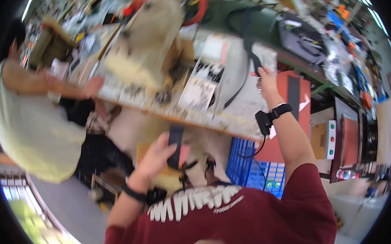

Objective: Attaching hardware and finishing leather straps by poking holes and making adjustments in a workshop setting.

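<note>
the room is a crowded workshop, goods heaped along the back, with grey floor [74, 199] at lower left. the table [239, 123], pale and marked, spans the middle. at its left is a co-worker [36, 118], an arm reaching toward the edge. on the table stands a blurred, beige, machine-like form [147, 26]; below the table's right end is a blue crate [240, 162]. the strap [248, 43], long and dark, lies toward the back, its near end gripped in the right hand [266, 79]. the left hand [157, 153] pinches a flat dark piece [175, 143] in front of the table's edge; blur hides its exact kind. the step appears to be handling strap and piece, one per hand; the next move probably calls for a firm hold on both.
</note>
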{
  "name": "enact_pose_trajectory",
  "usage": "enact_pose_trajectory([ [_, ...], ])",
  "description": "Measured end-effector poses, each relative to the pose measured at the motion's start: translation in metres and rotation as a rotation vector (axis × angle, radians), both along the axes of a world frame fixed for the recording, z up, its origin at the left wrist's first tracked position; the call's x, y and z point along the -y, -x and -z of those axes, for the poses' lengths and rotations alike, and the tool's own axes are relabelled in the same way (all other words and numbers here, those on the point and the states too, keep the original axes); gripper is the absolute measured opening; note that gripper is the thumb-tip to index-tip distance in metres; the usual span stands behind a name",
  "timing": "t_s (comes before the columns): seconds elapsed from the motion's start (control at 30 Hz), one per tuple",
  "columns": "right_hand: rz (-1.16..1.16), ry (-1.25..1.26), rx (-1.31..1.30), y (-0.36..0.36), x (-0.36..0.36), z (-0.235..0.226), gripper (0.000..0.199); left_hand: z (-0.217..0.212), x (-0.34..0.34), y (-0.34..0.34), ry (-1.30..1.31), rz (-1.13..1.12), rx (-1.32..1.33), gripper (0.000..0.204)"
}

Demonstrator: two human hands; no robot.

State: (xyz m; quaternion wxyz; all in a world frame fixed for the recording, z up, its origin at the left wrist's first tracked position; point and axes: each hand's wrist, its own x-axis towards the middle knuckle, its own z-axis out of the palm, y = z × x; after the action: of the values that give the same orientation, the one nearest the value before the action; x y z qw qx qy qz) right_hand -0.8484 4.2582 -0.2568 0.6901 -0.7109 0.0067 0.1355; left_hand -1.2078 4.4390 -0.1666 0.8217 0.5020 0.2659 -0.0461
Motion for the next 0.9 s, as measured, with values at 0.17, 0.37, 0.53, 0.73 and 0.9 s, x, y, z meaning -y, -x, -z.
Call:
enact_pose_trajectory([
  [0.17, -0.294, 0.834, 0.328, 0.012, 0.043, 0.078, 0.036, -0.003, -0.002, -0.009, -0.072, -0.103, 0.058, 0.015],
  [0.37, -0.57, 0.74, 0.708, 0.184, 0.006, -0.063, 0.033, 0.012, 0.0, 0.013, -0.142, -0.203, 0.074, 0.02],
  [0.53, -0.699, 0.603, 1.073, 0.288, -0.011, -0.096, 0.033, 0.011, 0.008, 0.033, -0.211, -0.182, 0.13, 0.018],
  [0.73, -0.782, 0.793, 1.153, 0.325, -0.018, -0.1, 0.032, 0.005, 0.014, 0.053, -0.286, -0.149, 0.149, 0.018],
  [0.9, -0.785, 0.946, 1.14, 0.345, -0.028, -0.113, 0.032, 0.007, 0.023, 0.066, -0.916, -0.155, 0.129, 0.019],
])
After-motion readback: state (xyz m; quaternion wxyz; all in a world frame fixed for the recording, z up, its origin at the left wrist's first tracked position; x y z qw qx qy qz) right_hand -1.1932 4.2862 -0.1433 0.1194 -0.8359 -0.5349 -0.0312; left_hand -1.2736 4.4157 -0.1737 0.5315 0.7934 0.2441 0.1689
